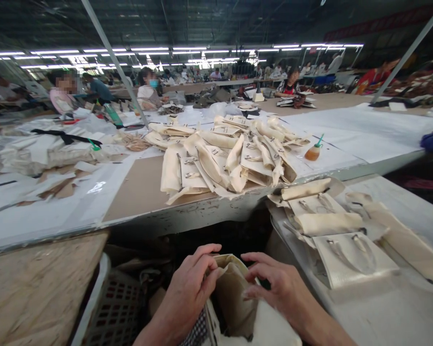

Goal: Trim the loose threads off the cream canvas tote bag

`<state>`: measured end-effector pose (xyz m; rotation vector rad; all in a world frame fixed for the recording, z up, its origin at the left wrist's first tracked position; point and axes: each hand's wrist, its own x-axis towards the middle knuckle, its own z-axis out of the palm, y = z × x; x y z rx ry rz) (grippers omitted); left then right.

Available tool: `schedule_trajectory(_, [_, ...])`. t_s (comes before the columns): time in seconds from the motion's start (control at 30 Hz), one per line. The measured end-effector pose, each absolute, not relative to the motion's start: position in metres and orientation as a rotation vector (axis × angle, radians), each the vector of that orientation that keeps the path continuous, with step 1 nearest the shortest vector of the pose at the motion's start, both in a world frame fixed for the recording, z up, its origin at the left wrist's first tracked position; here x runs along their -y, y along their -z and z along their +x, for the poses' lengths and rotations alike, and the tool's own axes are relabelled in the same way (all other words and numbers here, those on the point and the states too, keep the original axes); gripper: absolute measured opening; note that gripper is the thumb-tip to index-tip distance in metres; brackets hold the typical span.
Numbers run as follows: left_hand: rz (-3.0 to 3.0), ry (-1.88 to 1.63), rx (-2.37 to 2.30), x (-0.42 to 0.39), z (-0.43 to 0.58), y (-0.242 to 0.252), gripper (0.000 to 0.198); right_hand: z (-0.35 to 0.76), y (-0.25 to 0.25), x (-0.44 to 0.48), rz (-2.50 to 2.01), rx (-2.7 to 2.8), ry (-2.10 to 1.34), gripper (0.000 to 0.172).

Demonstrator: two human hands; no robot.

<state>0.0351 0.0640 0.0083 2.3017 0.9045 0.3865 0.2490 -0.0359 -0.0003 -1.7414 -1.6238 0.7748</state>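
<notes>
A cream handbag [270,322] stands low in front of me with its mouth facing up and its beige lining showing. My left hand [193,278] pinches the left side of the bag's rim between thumb and fingers. On the opposite side of the opening is my right hand [270,278], its fingers curved and apart beside the rim. Whether those fingertips touch the rim I cannot tell. The lower part of the bag runs out of view at the bottom, close to a checked cloth [197,331].
Cream bag pieces [223,158] lie heaped on the long worktable [130,192]. Finished-looking cream bags [350,259] rest on a side table at right. A plastic basket [119,298] stands at left below a wooden board [32,283]. A glue bottle [313,151] is beyond. Several people work farther back.
</notes>
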Motion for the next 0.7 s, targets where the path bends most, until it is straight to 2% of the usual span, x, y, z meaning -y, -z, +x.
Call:
schedule_trajectory(0.33, [2.359,-0.485,-0.866,-0.081,0.036,-0.006,0.015,0.241,0.037,0.030,-1.421,1.591,-0.650,0.012])
schedule_trajectory(0.5, [2.414,-0.542,-0.744,-0.087,0.032,-0.004,0.015,0.235,0.046,0.034,-1.390,1.514,-0.513,0.012])
schedule_trajectory(0.7, [2.454,-0.539,-0.747,-0.086,0.037,-0.006,0.016,0.233,0.046,0.034,-1.379,1.500,-0.515,0.011])
